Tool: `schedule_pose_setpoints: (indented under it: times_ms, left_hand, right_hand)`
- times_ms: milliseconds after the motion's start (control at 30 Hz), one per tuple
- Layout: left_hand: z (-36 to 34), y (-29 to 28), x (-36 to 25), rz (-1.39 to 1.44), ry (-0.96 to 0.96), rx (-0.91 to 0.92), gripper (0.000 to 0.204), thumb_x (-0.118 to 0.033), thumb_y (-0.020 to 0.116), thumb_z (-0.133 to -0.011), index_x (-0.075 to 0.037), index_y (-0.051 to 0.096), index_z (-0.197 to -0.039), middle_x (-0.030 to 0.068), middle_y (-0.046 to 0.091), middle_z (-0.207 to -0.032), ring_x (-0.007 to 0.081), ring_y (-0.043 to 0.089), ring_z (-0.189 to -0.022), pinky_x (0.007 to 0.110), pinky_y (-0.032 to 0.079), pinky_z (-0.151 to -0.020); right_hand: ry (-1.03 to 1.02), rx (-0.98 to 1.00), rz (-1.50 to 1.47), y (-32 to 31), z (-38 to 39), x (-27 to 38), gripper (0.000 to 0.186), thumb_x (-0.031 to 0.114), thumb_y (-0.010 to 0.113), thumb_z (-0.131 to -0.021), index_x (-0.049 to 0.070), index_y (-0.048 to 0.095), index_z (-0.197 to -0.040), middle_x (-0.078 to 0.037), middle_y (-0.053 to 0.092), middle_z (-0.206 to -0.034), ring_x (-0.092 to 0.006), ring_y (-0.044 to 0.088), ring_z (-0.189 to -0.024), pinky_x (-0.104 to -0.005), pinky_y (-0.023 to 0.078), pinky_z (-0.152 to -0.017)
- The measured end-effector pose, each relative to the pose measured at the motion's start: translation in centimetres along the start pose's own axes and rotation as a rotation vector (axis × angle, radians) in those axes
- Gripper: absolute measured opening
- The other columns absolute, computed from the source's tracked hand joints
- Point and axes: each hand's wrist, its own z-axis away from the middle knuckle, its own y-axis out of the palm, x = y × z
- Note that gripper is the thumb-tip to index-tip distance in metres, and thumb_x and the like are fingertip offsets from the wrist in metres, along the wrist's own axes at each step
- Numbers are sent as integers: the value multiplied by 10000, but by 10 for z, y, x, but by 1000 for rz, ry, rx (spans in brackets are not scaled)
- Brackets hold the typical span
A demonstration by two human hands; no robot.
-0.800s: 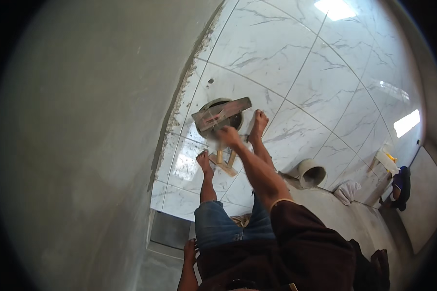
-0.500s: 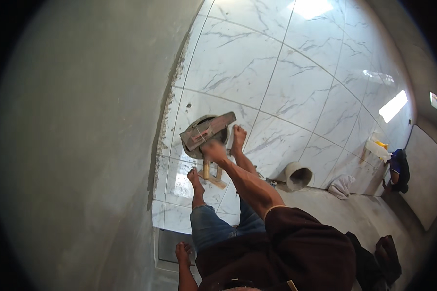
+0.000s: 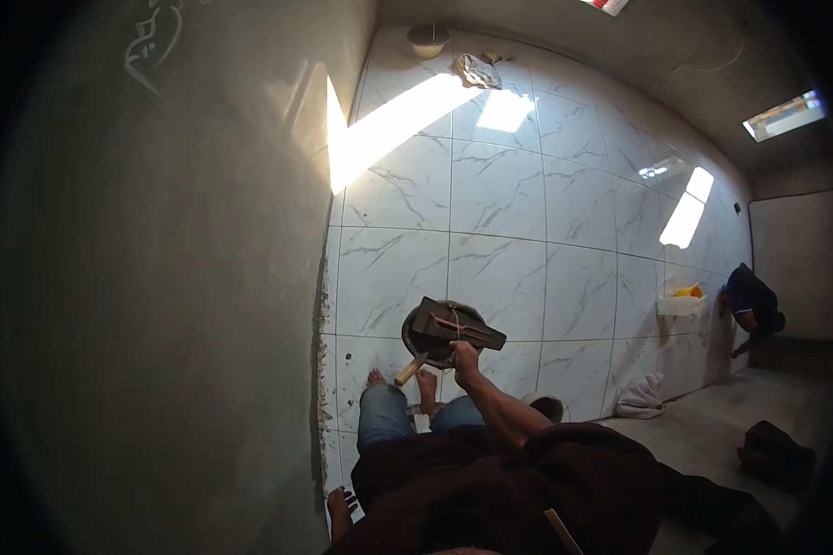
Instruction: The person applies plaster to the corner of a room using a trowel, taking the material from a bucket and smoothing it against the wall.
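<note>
My right hand (image 3: 466, 361) is closed on the thin wire handle of a round, dark bucket (image 3: 409, 340), in front of my legs. A float (image 3: 442, 326), a long dark board with a reddish grip, lies across the bucket's top and hides most of its inside. From the bucket's near side sticks a light wooden tool handle (image 3: 407, 372); the rest of that tool is hard to make out. My left hand (image 3: 341, 507) hangs by my left side near the wall, its fingers apart and nothing in it.
A bare grey wall (image 3: 204, 305) rises along my left. Behind my right arm stands a pale pail (image 3: 548, 405), with a white sack (image 3: 640, 398) further right. At the far right a person (image 3: 752, 301) bends near a white container (image 3: 683, 303). Another bucket (image 3: 428, 41) stands far ahead.
My view has tilted up, showing more of the far floor. The bucket, with the float on it, has moved forward over the tiles along with my right hand, and my feet have stepped forward.
</note>
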Motion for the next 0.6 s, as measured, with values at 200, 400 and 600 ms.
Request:
schedule_pose_setpoints:
  times_ms: [200, 400, 600]
  left_hand:
    - [-70, 30, -96, -128, -103, 138, 364, -332, 503, -928, -72, 508, -1184, 122, 600, -1001, 272, 619, -803, 429, 489, -622]
    - [-160, 95, -308, -272, 0, 170, 257, -287, 501, -913, -77, 532, -1058, 84, 579, -863, 212, 577, -624, 386, 450, -498]
    - [-144, 243, -702, -89, 594, 197, 258, -311, 492, -972, -70, 566, -1030, 27, 575, -881, 120, 570, -707, 259, 451, -577]
  right_hand:
    - [-7, -242, -441, -49, -17, 147, 183, 151, 575, -842, 134, 481, -687, 12, 396, -501, -136, 362, -416, -349, 408, -515]
    - [-61, -482, -718, -83, -30, 242, 132, 200, 531, -847, 142, 454, -756, 29, 370, -548, -127, 346, -441, -303, 372, -478]
    - [-120, -669, -908, -121, -53, 325, 263, 306, 441, -895, 132, 401, -702, 30, 360, -514, -140, 362, -415, -302, 347, -437]
